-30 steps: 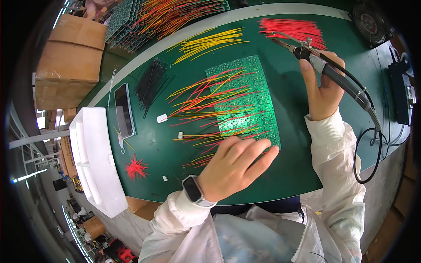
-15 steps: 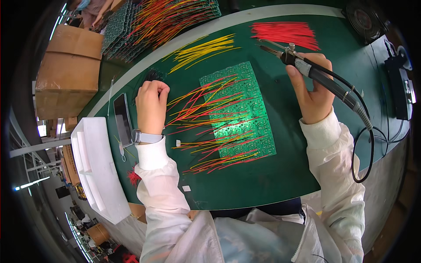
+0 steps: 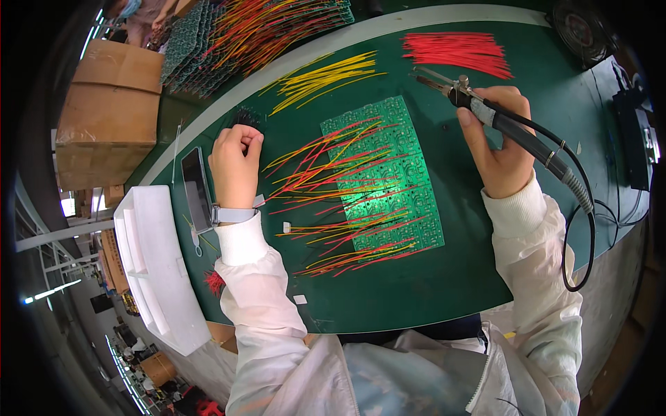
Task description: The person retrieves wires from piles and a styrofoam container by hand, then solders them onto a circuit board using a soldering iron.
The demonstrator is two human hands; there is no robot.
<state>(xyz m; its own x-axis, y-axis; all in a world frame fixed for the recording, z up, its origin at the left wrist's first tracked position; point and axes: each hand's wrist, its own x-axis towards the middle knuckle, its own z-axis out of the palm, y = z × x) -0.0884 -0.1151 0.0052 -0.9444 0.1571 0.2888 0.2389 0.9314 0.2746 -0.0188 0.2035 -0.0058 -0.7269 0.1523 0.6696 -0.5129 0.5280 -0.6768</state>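
My right hand grips a soldering iron that carries a metal wire-feed guide by its tip. The tip points up and left, held off to the right of a green circuit board panel. Red, yellow and black wires lie across that panel and stick out past its left side. My left hand is closed, thumb against curled fingers, beside a small heap of black wires. Whatever sits between those fingertips, if anything, is too small to make out.
Yellow wires and red wires lie along the table's far side. A phone and a white foam tray are at left, cardboard boxes beyond. Wired boards are stacked far left, near another person. A fan stands far right.
The view has shifted slightly, moving the table things a little to the right. My left hand has moved slightly left and its fingers have curled differently. The right hand still holds the soldering iron.
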